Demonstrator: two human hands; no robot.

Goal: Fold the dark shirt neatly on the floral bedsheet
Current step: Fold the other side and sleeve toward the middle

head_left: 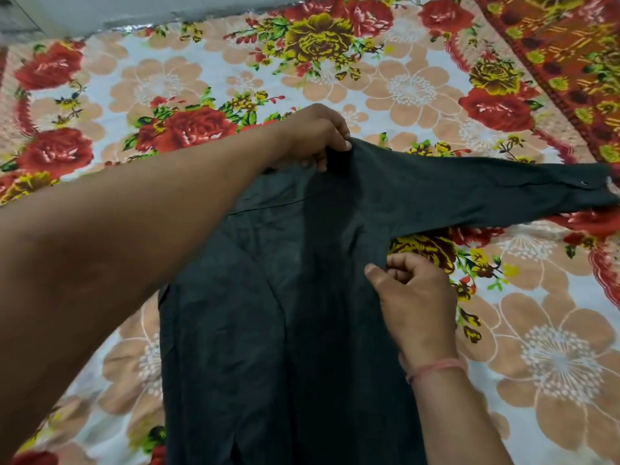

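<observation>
The dark shirt (275,330) lies lengthwise on the floral bedsheet (419,85), its body running from the middle to the bottom edge. One long sleeve (486,196) stretches out to the right, cuff at the frame's right edge. My left hand (312,139) pinches the shirt's top at the shoulder, my forearm crossing over the shirt's left side. My right hand (412,290) grips the fabric at the armpit, just below where the sleeve joins. The shirt's left side is partly hidden under my left arm.
The bedsheet with red, yellow and peach flowers spreads all around the shirt. A darker orange-red patterned cloth (563,38) lies at the top right corner. A pale wall or floor strip (100,8) runs along the sheet's far edge.
</observation>
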